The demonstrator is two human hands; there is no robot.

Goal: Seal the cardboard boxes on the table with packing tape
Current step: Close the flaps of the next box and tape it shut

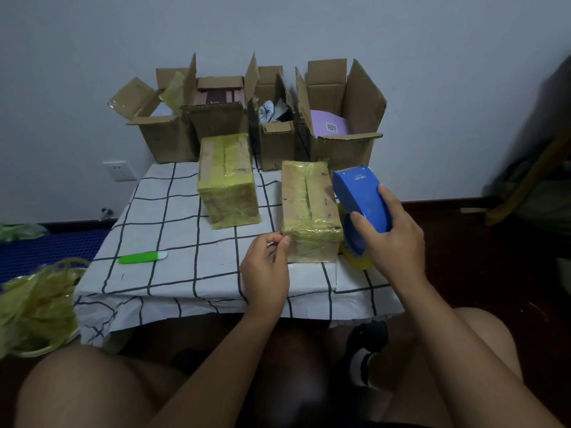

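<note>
taped box at the table's front edge, dispenser at its side

the right hand curls round the blue tape dispenser, thumb on its near face, holding it against the right side of the near taped box. a yellowish tape roll shows under the dispenser. the left hand pinches at the box's front left corner with thumb and fingertips; whether it holds a tape end i cannot tell. a second taped box stands further back to the left, apart. four open boxes line the wall. a green cutter lies on the checked tablecloth.
</note>
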